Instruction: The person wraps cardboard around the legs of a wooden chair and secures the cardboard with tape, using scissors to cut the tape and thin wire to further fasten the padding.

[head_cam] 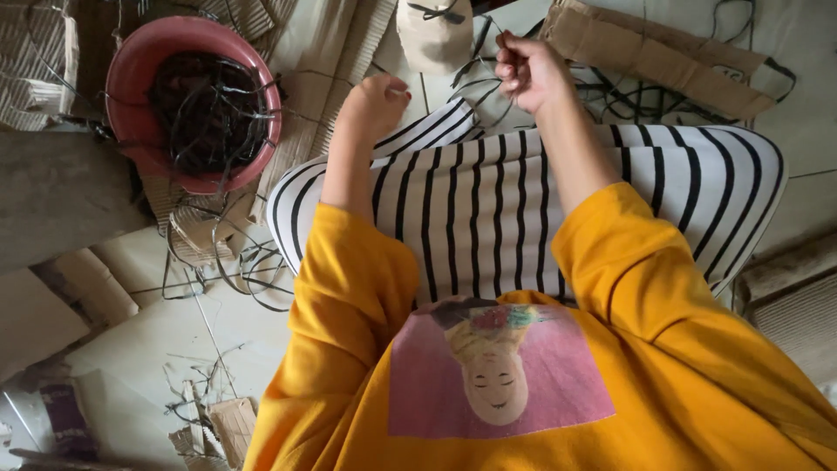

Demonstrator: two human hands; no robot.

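I sit on the floor in a yellow shirt and black-and-white striped trousers [488, 201]. My left hand [377, 100] is curled shut above my left knee, with a small pale piece sticking out at its fingertips. My right hand [526, 70] is raised a little further out and pinches a thin dark cord [488, 96] that hangs toward my lap. Just beyond both hands lies a small beige paper bag [434, 33] with a black cord handle. Loose black cords [628, 96] are spread over the floor to the right of my right hand.
A red bowl [131, 78] full of dark cords stands at the far left. Corrugated cardboard sheets [323, 61] lie beside it, and a folded brown cardboard piece [645, 52] lies at the top right. More cord loops [244, 262] and cardboard scraps [222, 427] litter the pale floor at left.
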